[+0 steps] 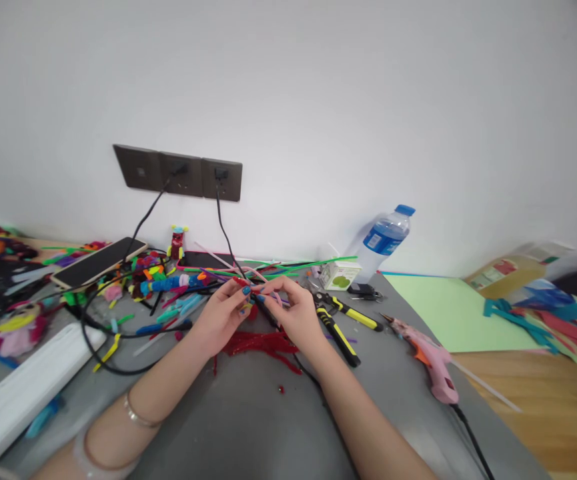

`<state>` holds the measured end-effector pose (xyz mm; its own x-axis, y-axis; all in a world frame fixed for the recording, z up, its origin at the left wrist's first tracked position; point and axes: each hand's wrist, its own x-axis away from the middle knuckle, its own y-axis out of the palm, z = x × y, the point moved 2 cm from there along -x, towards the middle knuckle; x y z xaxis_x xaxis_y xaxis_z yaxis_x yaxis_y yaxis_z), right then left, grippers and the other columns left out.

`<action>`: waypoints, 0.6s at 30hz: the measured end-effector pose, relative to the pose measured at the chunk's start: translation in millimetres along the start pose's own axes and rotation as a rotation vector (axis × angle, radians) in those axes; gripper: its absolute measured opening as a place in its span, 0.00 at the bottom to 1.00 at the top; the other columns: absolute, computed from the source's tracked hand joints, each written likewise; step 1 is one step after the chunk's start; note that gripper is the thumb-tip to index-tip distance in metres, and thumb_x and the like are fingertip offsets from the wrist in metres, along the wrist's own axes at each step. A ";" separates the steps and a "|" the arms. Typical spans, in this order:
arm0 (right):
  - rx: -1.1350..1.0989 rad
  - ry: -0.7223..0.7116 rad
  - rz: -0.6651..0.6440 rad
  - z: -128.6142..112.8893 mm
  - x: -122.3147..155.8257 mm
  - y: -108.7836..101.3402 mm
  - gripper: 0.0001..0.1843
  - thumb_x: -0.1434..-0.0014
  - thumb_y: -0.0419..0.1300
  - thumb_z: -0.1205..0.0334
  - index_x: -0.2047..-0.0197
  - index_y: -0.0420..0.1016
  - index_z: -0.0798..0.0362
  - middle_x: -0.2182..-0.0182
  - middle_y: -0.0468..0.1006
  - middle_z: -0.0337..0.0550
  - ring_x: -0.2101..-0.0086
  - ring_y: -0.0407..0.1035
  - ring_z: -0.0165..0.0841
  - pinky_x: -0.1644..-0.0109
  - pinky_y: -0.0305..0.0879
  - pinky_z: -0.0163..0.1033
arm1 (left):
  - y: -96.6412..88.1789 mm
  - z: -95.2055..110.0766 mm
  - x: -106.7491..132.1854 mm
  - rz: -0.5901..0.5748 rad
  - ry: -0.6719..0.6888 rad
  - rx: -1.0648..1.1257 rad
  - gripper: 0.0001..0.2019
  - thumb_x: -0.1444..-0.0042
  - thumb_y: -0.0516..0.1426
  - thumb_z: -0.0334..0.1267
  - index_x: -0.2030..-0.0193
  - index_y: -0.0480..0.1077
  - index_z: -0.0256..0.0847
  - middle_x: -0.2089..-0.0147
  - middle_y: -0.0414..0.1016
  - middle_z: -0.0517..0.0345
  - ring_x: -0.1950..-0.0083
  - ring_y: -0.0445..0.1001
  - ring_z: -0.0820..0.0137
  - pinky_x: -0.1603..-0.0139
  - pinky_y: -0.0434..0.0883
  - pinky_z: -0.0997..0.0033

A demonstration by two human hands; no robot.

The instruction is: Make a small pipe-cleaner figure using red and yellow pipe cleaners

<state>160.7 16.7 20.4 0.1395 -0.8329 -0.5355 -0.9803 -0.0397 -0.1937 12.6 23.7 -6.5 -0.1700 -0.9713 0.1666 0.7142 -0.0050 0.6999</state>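
Observation:
My left hand point(225, 311) and my right hand point(291, 312) meet above the middle of the grey table, fingertips pinched together. Between them is a small red pipe cleaner piece point(241, 282), mostly hidden by the fingers. A black cable point(268, 313) passes close behind and under the fingertips. Below the hands lies a pile of red pipe cleaners point(263, 343), with a small red bit point(281, 389) nearer me. Yellow-and-black pliers point(335, 333) rest just right of my right hand.
A pink glue gun point(433, 363) lies at the table's right edge. Behind stand a water bottle point(385, 240) and a small white box point(339, 275). On the left are a phone point(101, 262), a white power strip point(28, 387), looping cables and colourful pipe cleaner figures. Green paper point(448, 313) lies right.

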 end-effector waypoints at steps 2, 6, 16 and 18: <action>-0.033 0.014 0.001 1.1 0.2 1.4 0.03 0.45 0.61 0.69 0.67 0.73 0.51 0.65 0.82 0.43 0.60 0.76 0.36 0.52 0.69 0.41 | -1.4 -0.1 -1.0 0.009 0.004 -0.010 0.15 0.64 0.74 0.35 0.70 0.75 0.37 0.72 0.75 0.61 0.74 0.68 0.78 0.75 0.66 0.79; -0.099 0.057 0.020 4.1 -0.6 1.1 0.01 0.44 0.62 0.66 0.67 0.73 0.51 0.66 0.81 0.43 0.61 0.75 0.35 0.53 0.68 0.42 | -1.7 -0.3 -1.5 -0.006 0.002 -0.025 0.15 0.64 0.74 0.36 0.71 0.75 0.36 0.74 0.73 0.62 0.75 0.66 0.79 0.76 0.66 0.79; -0.209 0.113 0.053 4.7 -4.8 -2.3 0.02 0.47 0.64 0.63 0.68 0.77 0.51 0.69 0.78 0.40 0.65 0.72 0.33 0.56 0.68 0.39 | 4.6 4.6 3.5 0.035 0.005 0.062 0.17 0.69 0.75 0.32 0.71 0.75 0.37 0.77 0.68 0.65 0.75 0.62 0.81 0.82 0.58 0.83; -0.225 0.134 0.048 4.8 -5.2 -3.0 0.03 0.47 0.65 0.62 0.68 0.77 0.51 0.70 0.78 0.40 0.65 0.71 0.33 0.57 0.68 0.39 | 4.9 4.5 4.2 0.033 -0.006 0.055 0.18 0.70 0.75 0.33 0.71 0.76 0.37 0.75 0.69 0.64 0.74 0.64 0.79 0.82 0.58 0.83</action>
<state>163.6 23.8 19.9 0.0873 -0.9019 -0.4231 -0.9938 -0.1080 0.0249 12.3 20.7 0.7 -0.1507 -0.9693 0.1945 0.6810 0.0408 0.7312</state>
